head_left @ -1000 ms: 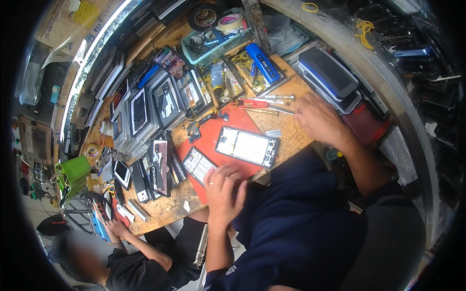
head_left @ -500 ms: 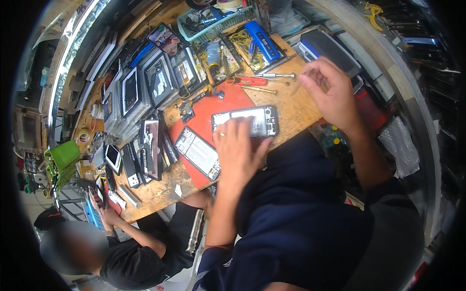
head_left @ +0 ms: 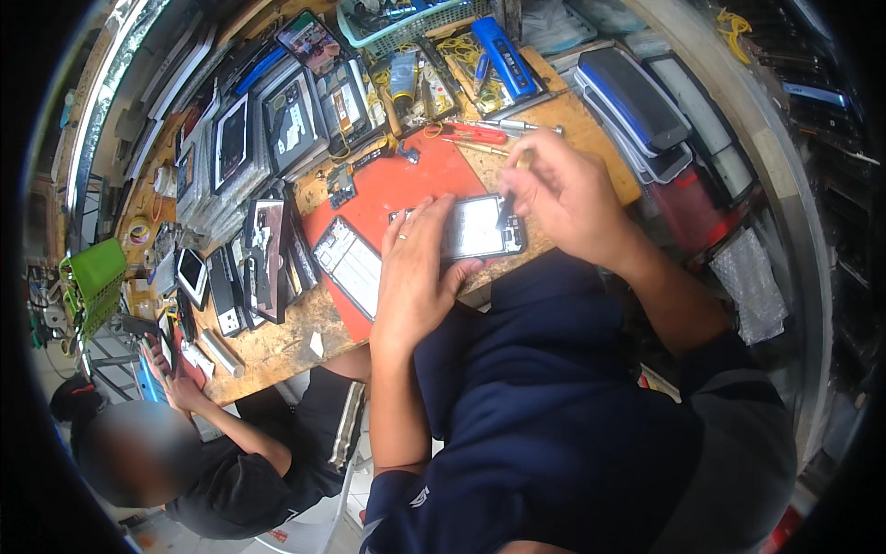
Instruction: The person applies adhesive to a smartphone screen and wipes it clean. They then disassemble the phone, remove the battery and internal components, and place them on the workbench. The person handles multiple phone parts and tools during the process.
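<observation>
From the head view I see my left hand (head_left: 415,277) lying flat over the near end of an opened phone (head_left: 475,227), fingers spread narrow and pressing it down rather than wrapping it. The phone lies face down, its pale innards showing, on the near right corner of the red work mat (head_left: 406,180), which I take as my landmark. My right hand (head_left: 568,198) hovers at the phone's far right end, fingers pinched tight on a thin dark tool (head_left: 507,210) whose tip touches the phone's right edge.

On the mat's near left part lies a loose phone back panel (head_left: 349,265), well apart from my hands. Just beyond the mat's far right edge sit red-handled pliers (head_left: 472,132) and a couple of small screwdrivers (head_left: 517,125). Further beyond the mat stands a green basket (head_left: 406,28). Left of the mat, stacks of phone and tablet screens (head_left: 249,157) crowd the wooden bench (head_left: 277,346). To the mat's right are dark flat cases (head_left: 637,102).

Near and left of the mat, past the bench edge, another person in a black shirt (head_left: 249,471) sits with a hand (head_left: 180,392) at the bench corner; what it grips I cannot tell.
</observation>
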